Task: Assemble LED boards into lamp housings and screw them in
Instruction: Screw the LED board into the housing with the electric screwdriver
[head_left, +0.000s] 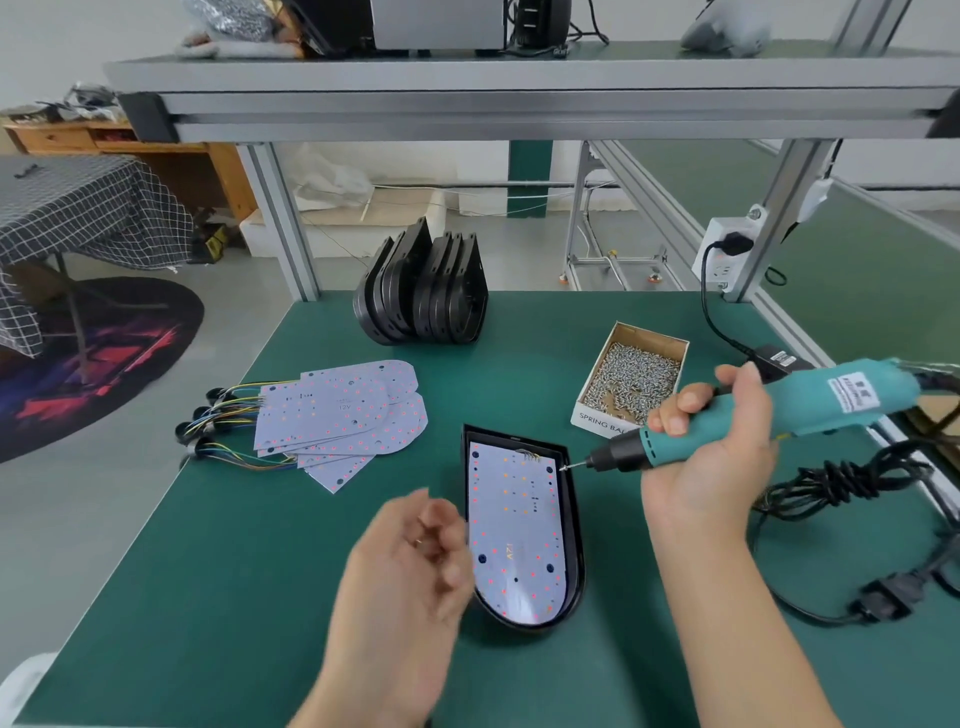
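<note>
Lying on the green bench (363, 332), the lamp housing (574, 525) with its LED board (514, 525) is approached by the electric screwdriver (779, 421) gripped in the right hand (711, 452), while the left hand (410, 577), blurred, loosely curled and holding nothing, leaves the housing unsteadied, so the screw may be driven crooked.

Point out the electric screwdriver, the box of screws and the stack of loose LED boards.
electric screwdriver (810, 410): head view, on its teal body.
box of screws (597, 415): head view, on its white front wall.
stack of loose LED boards (337, 410): head view, on the top board's face.
</note>
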